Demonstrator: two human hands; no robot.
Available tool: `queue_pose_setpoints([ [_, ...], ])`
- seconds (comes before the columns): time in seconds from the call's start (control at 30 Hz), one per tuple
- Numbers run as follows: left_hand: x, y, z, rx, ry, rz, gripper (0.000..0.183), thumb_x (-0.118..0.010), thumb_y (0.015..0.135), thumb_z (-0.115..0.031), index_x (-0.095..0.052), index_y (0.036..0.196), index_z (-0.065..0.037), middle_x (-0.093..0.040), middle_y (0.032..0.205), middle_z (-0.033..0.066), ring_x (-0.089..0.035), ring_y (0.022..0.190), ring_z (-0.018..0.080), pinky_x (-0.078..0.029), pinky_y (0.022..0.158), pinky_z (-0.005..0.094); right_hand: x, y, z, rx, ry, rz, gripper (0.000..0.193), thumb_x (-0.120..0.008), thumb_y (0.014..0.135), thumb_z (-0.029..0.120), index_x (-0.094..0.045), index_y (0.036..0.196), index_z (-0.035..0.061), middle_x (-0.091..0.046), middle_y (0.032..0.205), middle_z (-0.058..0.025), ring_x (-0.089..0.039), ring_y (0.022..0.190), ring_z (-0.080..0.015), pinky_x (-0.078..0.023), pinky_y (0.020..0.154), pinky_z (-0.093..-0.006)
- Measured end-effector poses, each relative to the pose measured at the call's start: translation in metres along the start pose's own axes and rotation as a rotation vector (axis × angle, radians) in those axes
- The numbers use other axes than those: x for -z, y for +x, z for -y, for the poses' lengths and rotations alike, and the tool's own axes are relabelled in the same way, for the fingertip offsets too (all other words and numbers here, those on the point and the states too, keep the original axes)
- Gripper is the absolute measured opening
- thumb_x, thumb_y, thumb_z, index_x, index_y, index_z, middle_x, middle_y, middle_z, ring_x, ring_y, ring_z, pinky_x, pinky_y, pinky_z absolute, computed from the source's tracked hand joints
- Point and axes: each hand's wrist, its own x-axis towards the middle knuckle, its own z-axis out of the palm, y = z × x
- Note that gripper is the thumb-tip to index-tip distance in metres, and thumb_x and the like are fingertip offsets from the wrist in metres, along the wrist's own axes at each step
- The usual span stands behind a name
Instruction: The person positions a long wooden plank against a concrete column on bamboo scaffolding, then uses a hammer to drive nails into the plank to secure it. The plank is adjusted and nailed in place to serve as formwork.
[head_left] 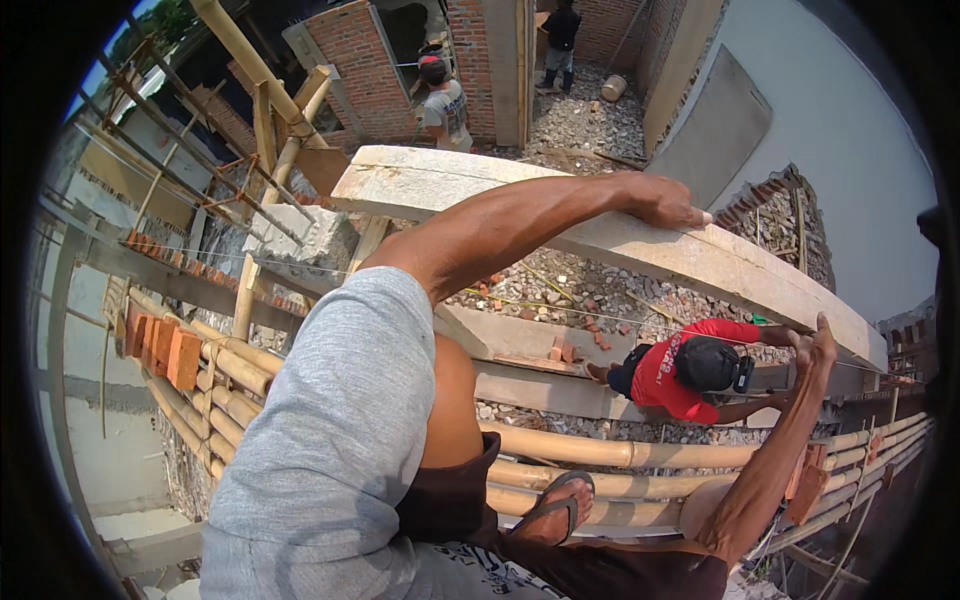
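A long, pale wooden beam (440, 185) stretches from upper left to lower right in front of me, with a lengthwise seam along its top. My left hand (668, 203) is curled over the beam's top, right of its middle; some of its fingers are hidden on the far side. Nearer the beam's right end, my right hand (815, 350) presses its bent fingers against the near edge. A thin string (640, 322) runs below the beam. My sandalled foot (560, 508) rests on the bamboo poles (620, 450).
A person in a red shirt (675, 370) and dark cap works below, close to my right hand. Red bricks (183, 358) stand on the poles at left, near a broken concrete block (305, 240). Rubble (590, 280) covers the ground. Another person (446, 110) is by the brick wall.
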Motion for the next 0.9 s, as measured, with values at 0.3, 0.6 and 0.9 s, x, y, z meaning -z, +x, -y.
queue_pose_setpoints([
  [0.3, -0.017, 0.014, -0.004, 0.078, -0.049, 0.024, 0.079, -0.035, 0.093, -0.065, -0.066, 0.084, 0.007, -0.060, 0.067, 0.0186, -0.057, 0.059, 0.0226, -0.044, 0.063, 0.0412, 0.066, -0.084, 0.006, 0.557, 0.014, -0.571, 0.023, -0.046, 0.090, 0.008, -0.049, 0.100, -0.0125, -0.058, 0.094, -0.0191, -0.066, 0.078, -0.0267, -0.058, 0.050, -0.0327],
  [0.6, -0.029, 0.020, 0.006, 0.172, 0.134, -0.059, 0.079, -0.037, 0.092, -0.066, -0.055, 0.081, 0.011, -0.055, 0.072, 0.0200, -0.054, 0.070, 0.0248, -0.042, 0.071, 0.0424, 0.027, -0.032, -0.070, 0.192, 0.119, -0.002, 0.075, -0.055, 0.093, 0.045, -0.030, 0.136, -0.0111, -0.040, 0.139, -0.0262, -0.048, 0.120, -0.0423, -0.047, 0.092, -0.0586],
  [0.9, -0.029, 0.025, 0.014, 0.145, 0.134, -0.019, 0.077, -0.034, 0.093, -0.067, -0.049, 0.078, 0.008, -0.045, 0.073, 0.0168, -0.045, 0.070, 0.0196, -0.040, 0.070, 0.0425, 0.019, -0.026, -0.073, 0.218, 0.623, 0.400, 0.053, -0.046, 0.099, 0.037, -0.035, 0.137, 0.0007, -0.048, 0.135, -0.0177, -0.052, 0.120, -0.0344, -0.047, 0.096, -0.0569],
])
